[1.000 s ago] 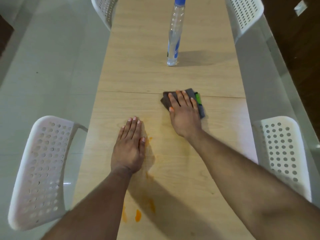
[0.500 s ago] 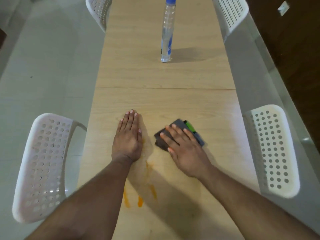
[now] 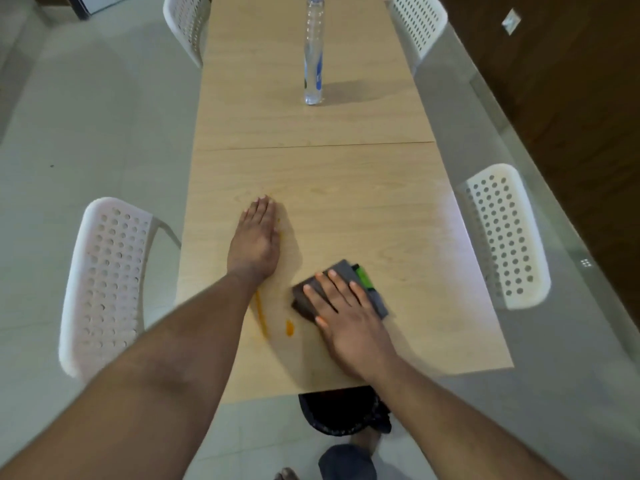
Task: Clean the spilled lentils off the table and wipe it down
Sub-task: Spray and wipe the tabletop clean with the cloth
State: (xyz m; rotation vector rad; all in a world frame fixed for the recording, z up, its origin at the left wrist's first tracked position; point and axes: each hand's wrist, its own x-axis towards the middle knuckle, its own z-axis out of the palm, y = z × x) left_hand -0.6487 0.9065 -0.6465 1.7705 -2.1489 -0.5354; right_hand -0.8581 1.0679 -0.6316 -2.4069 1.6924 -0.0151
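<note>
Since a second ago the right hand [image 3: 349,323] has dragged the grey cloth [image 3: 341,289] back toward the near table [image 3: 433,271] edge, fingers flat on it. Left hand [image 3: 254,240] lies flat, released, beyond. Wiping is under way; orange lentil smears [image 3: 289,328] sit between the hands, so the next pass should sweep leftward. A water bottle [image 3: 313,53] stands far ahead; a dark bin [image 3: 341,412] waits below the edge.

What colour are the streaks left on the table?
Orange streaks, clearest in the head view.
</note>
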